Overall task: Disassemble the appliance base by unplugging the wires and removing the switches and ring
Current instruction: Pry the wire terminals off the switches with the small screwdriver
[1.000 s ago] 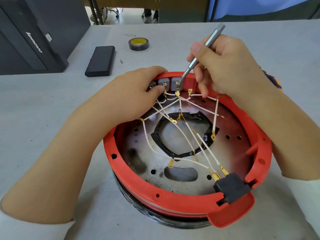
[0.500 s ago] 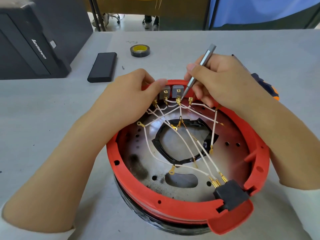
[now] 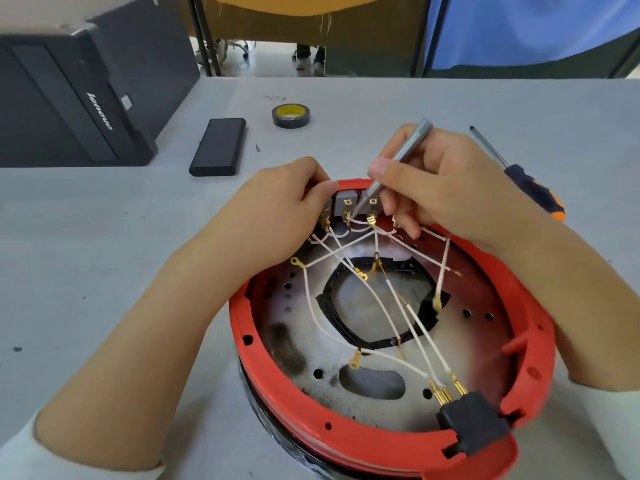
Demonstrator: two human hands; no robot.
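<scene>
A round appliance base with a red plastic ring (image 3: 363,441) lies upside down on the grey table, its metal plate (image 3: 304,344) crossed by white wires (image 3: 412,327) with brass terminals. Two grey switches (image 3: 344,200) sit inside the far rim. My left hand (image 3: 277,216) grips the far rim beside the switches, thumb on the rim's top edge. My right hand (image 3: 440,181) holds a slim grey metal tool (image 3: 398,161) like a pen, its tip down at the switch terminals. A black connector block (image 3: 472,424) sits at the near right rim with wires plugged in.
A roll of black tape (image 3: 291,116) and a flat black case (image 3: 219,147) lie at the back of the table. An orange-and-black screwdriver (image 3: 526,185) lies right of my right hand. A black computer tower (image 3: 69,95) stands at the back left.
The view has tilted so the base sits lower in frame. My right hand has lowered and steepened the tool, its tip now between the switch terminals. My left hand stays on the rim.
</scene>
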